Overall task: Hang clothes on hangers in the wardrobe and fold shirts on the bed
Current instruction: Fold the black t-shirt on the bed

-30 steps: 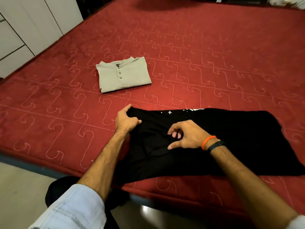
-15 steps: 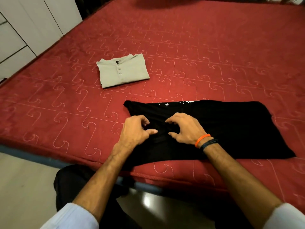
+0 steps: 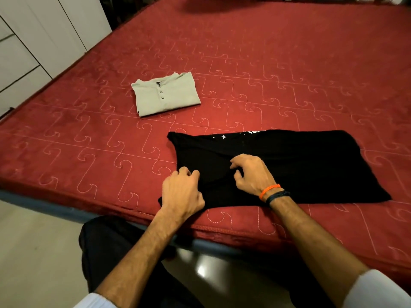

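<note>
White wardrobe doors point(image 3: 33, 41) fill the 10 o'clock corner, beside the bed point(image 3: 266, 63), whose red quilted cover spreads across most of the view.

Left of centre, toward 11 o'clock, a grey shirt point(image 3: 165, 94) lies folded on the cover, a neat rectangle with its buttoned collar pointing to the far side and its long axis running left to right, slightly tilted.

Toward 7 o'clock from that shirt, the left hand point(image 3: 181, 192) rests at the near left corner of the black shirt point(image 3: 311, 165), fingers curled, knuckles up; its grip bunches the fabric edge there.

The black shirt lies flat near the bed's near edge, well apart from the grey one. It is partly folded into a broad band, its long axis running left to right, from a pointed corner at 9 o'clock to a slanted end at 3 o'clock. A strip of white print with a small star shows along its far edge.

The right hand point(image 3: 251, 174) sits on the shirt's middle, fingers bent, tips pinching a fold of cloth. An orange band point(image 3: 269, 191) and a dark band point(image 3: 278, 195) circle that wrist.
</note>
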### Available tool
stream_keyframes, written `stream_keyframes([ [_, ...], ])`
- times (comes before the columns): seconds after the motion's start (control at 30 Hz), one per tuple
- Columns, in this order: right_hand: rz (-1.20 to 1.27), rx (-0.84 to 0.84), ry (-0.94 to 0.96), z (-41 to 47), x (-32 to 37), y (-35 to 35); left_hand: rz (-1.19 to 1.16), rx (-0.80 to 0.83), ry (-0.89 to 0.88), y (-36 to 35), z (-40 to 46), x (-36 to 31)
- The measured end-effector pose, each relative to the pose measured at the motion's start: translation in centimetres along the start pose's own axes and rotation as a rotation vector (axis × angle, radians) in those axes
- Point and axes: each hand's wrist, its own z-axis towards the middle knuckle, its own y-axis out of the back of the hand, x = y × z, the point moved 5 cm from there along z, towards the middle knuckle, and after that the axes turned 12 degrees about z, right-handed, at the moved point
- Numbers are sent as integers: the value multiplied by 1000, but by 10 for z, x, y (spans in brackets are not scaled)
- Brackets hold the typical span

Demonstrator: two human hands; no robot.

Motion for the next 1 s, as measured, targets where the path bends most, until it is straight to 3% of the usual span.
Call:
stream_keyframes([
  [0.07,-1,-5,3,-2,-1,3,6,53,30,-2,1,2],
  [0.13,-40,-41,-15,-3,0,7,-86,7,105,0,9,5],
  [0.2,-84,-121,8,-1,3,10,-157,-150,132,3,24,5],
  [0.3,-58,-201,130,11,15,6,-270,-328,11,0,58,-2],
  [0.37,-58,-91,107,23,17,-5,-261,-210,-32,-16,79,-1],
  [0.43,-137,116,11,30,7,-22,-197,12,14,-43,88,10],
  [0.5,-202,212,-98,36,-5,-31,-181,130,58,-64,87,24],
  [0.57,-178,102,-203,42,-6,-27,-202,138,65,-71,82,30],
  [0.63,-174,52,-192,52,0,-28,-203,135,72,-73,84,32],
  [0.73,-259,225,14,55,9,-45,-174,129,70,-74,87,33],
  [0.83,-312,277,-1,52,-2,-52,-179,121,71,-74,87,33],
  [1.0,-38,130,-65,46,1,-31,-192,130,93,-65,87,32],
])
